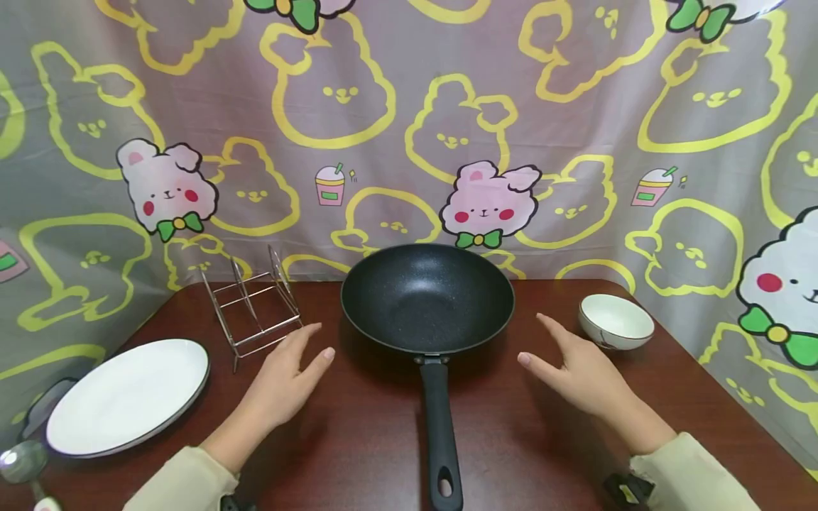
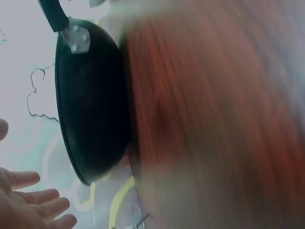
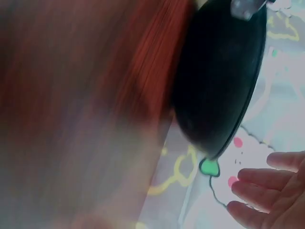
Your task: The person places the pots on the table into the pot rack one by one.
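A black wok (image 1: 428,298) sits on the table in the head view, its long handle (image 1: 439,433) pointing toward me. To its left my left hand (image 1: 284,380) is held with fingers extended and thumb apart, holding nothing. On the other side my right hand (image 1: 584,372) mirrors it, also holding nothing, its fingertips short of the wok's rim. Both wrist views show the wok from the side, with the left fingers (image 2: 40,196) and the right fingers (image 3: 262,181) spread beside it.
A wire rack (image 1: 252,305) stands behind my left hand. At the left lie a white plate (image 1: 131,394) and a metal ladle (image 1: 24,461) with a pale handle. A white bowl (image 1: 616,321) is close beyond my right hand. A patterned cloth (image 1: 396,163) encloses the table (image 1: 371,440).
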A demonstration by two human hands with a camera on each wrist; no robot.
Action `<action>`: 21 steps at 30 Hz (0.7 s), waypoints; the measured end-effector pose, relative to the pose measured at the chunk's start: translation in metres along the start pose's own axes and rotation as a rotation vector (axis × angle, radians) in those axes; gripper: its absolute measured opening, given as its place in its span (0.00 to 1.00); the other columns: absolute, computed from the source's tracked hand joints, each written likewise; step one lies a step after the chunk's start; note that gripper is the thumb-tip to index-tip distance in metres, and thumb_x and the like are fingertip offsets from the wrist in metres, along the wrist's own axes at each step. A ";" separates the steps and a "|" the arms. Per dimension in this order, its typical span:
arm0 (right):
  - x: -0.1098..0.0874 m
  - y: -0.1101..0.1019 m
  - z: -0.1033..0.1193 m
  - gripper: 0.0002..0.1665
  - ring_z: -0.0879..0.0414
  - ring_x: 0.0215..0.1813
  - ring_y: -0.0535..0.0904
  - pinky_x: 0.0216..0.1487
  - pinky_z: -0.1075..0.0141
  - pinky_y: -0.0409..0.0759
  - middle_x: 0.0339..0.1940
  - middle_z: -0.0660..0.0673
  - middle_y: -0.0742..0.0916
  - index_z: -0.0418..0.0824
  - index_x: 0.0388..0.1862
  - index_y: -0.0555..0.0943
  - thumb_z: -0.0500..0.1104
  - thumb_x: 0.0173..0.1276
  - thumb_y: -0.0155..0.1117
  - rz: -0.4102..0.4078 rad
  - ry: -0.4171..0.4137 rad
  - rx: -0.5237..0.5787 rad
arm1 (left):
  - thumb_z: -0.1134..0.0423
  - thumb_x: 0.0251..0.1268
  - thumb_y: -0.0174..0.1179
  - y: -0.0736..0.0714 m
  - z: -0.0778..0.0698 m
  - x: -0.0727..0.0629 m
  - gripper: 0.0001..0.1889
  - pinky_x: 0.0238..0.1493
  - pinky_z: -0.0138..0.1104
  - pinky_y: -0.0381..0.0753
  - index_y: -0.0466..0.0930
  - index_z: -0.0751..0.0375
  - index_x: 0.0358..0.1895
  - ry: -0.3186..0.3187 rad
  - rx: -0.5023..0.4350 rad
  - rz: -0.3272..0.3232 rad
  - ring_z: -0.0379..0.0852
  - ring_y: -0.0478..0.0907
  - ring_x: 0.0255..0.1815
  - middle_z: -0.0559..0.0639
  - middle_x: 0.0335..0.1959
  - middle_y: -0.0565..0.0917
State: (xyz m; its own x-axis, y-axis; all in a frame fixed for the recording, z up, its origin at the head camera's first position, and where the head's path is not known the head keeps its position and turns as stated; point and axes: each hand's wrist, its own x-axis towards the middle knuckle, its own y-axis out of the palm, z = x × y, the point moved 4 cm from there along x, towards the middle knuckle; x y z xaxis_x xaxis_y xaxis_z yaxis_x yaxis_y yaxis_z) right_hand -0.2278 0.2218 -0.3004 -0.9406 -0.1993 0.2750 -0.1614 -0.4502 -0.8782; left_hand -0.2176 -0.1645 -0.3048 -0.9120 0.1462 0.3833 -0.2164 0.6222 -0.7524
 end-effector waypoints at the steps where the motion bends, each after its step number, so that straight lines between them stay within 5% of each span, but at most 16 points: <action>1: -0.002 0.000 0.003 0.43 0.38 0.58 0.73 0.53 0.43 0.71 0.62 0.33 0.74 0.38 0.69 0.61 0.63 0.63 0.54 -0.007 -0.006 0.027 | 0.54 0.68 0.50 0.001 -0.002 -0.001 0.26 0.60 0.55 0.65 0.66 0.67 0.63 0.002 -0.023 -0.003 0.63 0.65 0.63 0.65 0.61 0.70; 12: -0.019 0.013 0.031 0.22 0.60 0.48 0.79 0.42 0.68 0.77 0.47 0.46 0.84 0.42 0.59 0.72 0.48 0.68 0.55 0.032 -0.031 0.430 | 0.58 0.68 0.51 0.021 -0.025 -0.005 0.17 0.52 0.45 0.75 0.73 0.61 0.56 -0.076 -0.322 0.067 0.51 0.77 0.53 0.56 0.51 0.80; 21: -0.024 0.032 0.050 0.24 0.63 0.47 0.81 0.48 0.66 0.79 0.49 0.30 0.81 0.24 0.59 0.65 0.41 0.72 0.47 0.269 -0.065 0.918 | 0.61 0.67 0.51 0.042 -0.039 -0.006 0.14 0.53 0.42 0.74 0.77 0.61 0.51 -0.150 -0.537 0.130 0.48 0.76 0.52 0.54 0.49 0.81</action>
State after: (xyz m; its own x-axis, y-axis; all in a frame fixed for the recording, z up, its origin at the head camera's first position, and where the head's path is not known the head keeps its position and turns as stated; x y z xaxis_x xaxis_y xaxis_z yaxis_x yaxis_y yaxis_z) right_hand -0.1950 0.1683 -0.3156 -0.8889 -0.4313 0.1541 0.3811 -0.8831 -0.2737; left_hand -0.2080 -0.1094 -0.3173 -0.9674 0.1610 0.1957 0.0724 0.9155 -0.3956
